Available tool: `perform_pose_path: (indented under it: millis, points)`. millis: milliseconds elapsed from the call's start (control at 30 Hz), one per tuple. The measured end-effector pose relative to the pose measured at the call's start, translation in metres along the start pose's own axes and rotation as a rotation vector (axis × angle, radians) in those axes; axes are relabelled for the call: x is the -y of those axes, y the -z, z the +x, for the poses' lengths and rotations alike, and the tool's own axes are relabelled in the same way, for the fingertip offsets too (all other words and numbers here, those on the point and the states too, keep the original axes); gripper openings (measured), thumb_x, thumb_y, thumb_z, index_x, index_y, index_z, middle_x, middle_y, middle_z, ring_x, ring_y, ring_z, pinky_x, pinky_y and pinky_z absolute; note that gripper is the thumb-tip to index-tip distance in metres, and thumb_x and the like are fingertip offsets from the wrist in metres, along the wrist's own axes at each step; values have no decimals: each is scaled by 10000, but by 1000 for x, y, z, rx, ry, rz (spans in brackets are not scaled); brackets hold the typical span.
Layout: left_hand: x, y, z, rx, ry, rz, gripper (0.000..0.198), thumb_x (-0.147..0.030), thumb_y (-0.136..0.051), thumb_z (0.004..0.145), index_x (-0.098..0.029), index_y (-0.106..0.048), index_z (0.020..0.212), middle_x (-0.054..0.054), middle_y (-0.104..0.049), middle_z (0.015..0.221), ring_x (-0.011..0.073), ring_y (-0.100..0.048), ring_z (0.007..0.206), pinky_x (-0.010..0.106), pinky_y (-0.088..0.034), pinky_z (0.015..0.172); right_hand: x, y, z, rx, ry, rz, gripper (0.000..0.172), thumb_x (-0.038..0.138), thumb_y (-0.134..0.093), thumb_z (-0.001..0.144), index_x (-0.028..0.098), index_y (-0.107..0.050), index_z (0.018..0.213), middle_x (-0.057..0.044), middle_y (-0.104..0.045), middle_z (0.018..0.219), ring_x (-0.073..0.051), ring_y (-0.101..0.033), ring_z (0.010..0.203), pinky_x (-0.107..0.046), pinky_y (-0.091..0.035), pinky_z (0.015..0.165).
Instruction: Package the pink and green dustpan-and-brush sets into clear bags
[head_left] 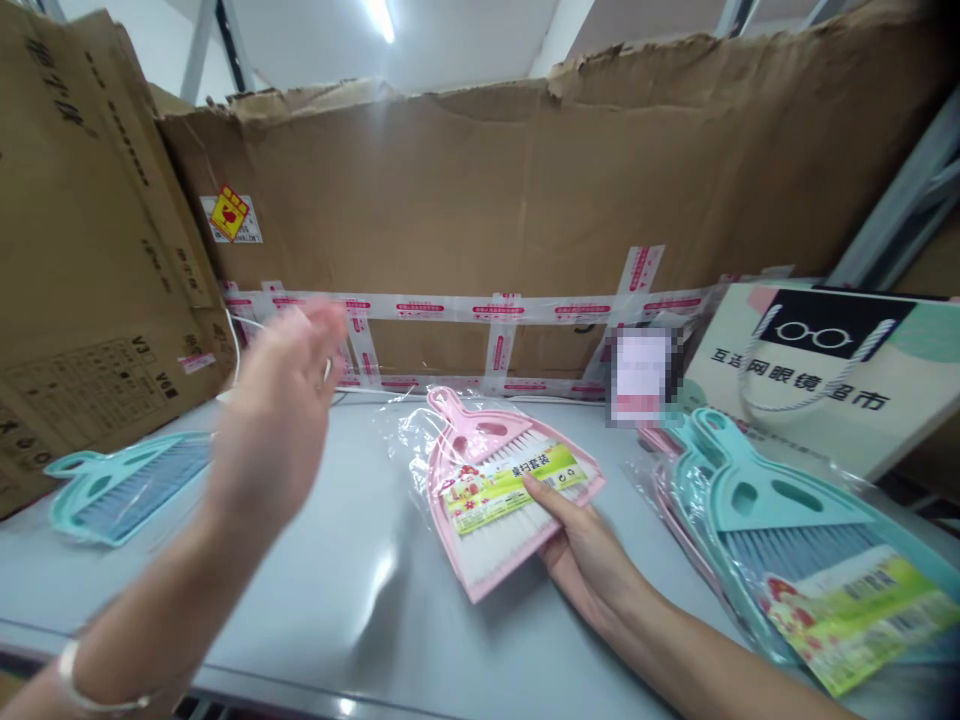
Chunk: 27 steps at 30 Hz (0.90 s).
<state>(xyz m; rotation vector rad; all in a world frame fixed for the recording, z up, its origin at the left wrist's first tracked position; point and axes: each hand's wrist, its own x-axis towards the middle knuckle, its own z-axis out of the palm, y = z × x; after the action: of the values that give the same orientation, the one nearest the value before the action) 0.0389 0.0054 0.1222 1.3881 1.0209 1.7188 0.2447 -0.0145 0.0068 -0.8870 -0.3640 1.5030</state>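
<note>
My right hand (pixel 581 545) grips the lower right edge of a pink mini dustpan-and-brush set (pixel 504 490) in a clear plastic bag, lying on the grey shelf surface (pixel 360 590). Its thumb lies on the yellow-green label. My left hand (pixel 274 440) is raised above the shelf to the left of the pink set, fingers stretched out and a little blurred, holding nothing. A bracelet circles that wrist. A teal dustpan-and-brush set (pixel 124 485) lies flat at the far left, beyond the left hand.
A stack of bagged teal and pink dustpan sets (pixel 795 540) lies at the right. Behind it leans a paper bag with a glasses logo (pixel 825 370). Taped cardboard (pixel 525 220) walls the back, and a cardboard box (pixel 82 250) stands at the left.
</note>
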Motion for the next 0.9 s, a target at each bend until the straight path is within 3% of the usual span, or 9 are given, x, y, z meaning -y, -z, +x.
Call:
perform_pose_path:
  millis: [100,167,233,300,400,600,700,800,900]
  points:
    - [52,-7,-29,-39,386,41,453,-407,-563,796,-249,-449,1204,43,-320,1438,232,-240,1337,415,-190,1093,-2,1,2,-20,51,32,549,182,-754,624,160,-547,1132,-61,-704,958,-222,-657,907,-310,-564,757]
    - [73,-12,-48,153,634,-79,542,-453,-573,778,-234,-403,1243,97,-354,1418,280,-350,1281,442,-329,1017,-4,2,3,-2,76,38,562,196,-754,631,173,-537,1149,-53,-702,970,-215,-652,922,-306,-561,767]
    - [79,-20,-60,370,724,-185,573,-442,-599,765,-217,-397,1251,137,-448,1347,301,-471,1184,433,-427,918,-7,1,3,37,81,30,578,201,-755,634,176,-525,1164,-54,-699,981,-212,-650,927,-305,-559,772]
    - [78,-30,-65,440,686,-231,575,-380,-649,740,-200,-414,1233,145,-517,1279,290,-538,1107,400,-462,873,-9,0,1,64,74,23,597,196,-760,629,173,-514,1173,-57,-699,978,-208,-655,913,-302,-559,766]
    - [79,-40,-64,373,602,-249,612,-296,-701,699,-179,-405,1221,145,-554,1235,268,-579,1045,373,-470,868,-9,-3,-1,56,35,18,614,178,-769,611,160,-511,1168,-63,-707,937,-204,-665,869,-297,-562,737]
    - [91,-33,-59,379,583,-213,617,-303,-702,694,-159,-401,1213,159,-587,1176,278,-602,995,382,-484,836,1,2,9,-17,-2,-17,454,243,-758,621,130,-589,1028,-66,-715,857,-190,-672,775,-273,-557,669]
    - [92,-26,-56,405,594,-201,659,-297,-709,688,-179,-381,1248,148,-596,1165,281,-603,994,388,-481,840,9,8,18,-44,19,-131,368,277,-764,602,106,-631,900,-71,-712,769,-183,-665,714,-263,-546,637]
    - [94,-20,-51,424,617,-217,663,-277,-714,684,-183,-385,1252,142,-596,1169,276,-599,1007,383,-475,856,17,15,26,25,16,-297,349,295,-775,572,101,-629,822,-78,-698,725,-189,-653,688,-280,-531,631]
    - [97,-17,-49,423,628,-247,668,-263,-719,677,-181,-387,1251,142,-592,1180,267,-599,1012,364,-483,842,21,22,35,51,158,-541,408,335,-789,542,140,-584,835,-50,-673,758,-181,-632,694,-290,-512,635]
